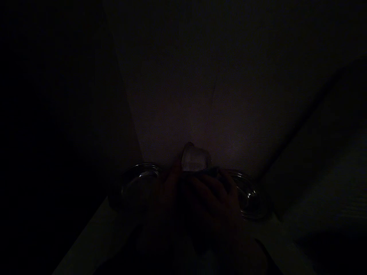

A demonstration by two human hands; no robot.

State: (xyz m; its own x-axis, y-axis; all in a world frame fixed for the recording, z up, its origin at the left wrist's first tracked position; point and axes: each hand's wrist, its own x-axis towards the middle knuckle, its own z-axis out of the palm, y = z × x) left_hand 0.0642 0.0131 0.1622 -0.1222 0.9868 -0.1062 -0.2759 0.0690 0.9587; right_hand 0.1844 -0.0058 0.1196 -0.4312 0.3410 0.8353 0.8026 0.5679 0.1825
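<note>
The view is very dark. Between my hands is a pale, cup-shaped thing [195, 159] with a rounded rim; I cannot make out its exact kind. My left hand [165, 189] lies along its left side and seems to grip it, its fingers mostly in shadow. A dark bluish cloth [212, 172] covers the near side of the pale thing. Bent over that cloth are the fingers of my right hand [216, 200], pressing it against the pale thing. What lies under both palms is hidden.
A shiny round dish [140, 176] stands to the left of my hands, and another shiny dish [249, 194] to the right. Both rest on a pale surface [94, 233] with a slanting left edge. Beyond is a dim, plain surface [172, 114].
</note>
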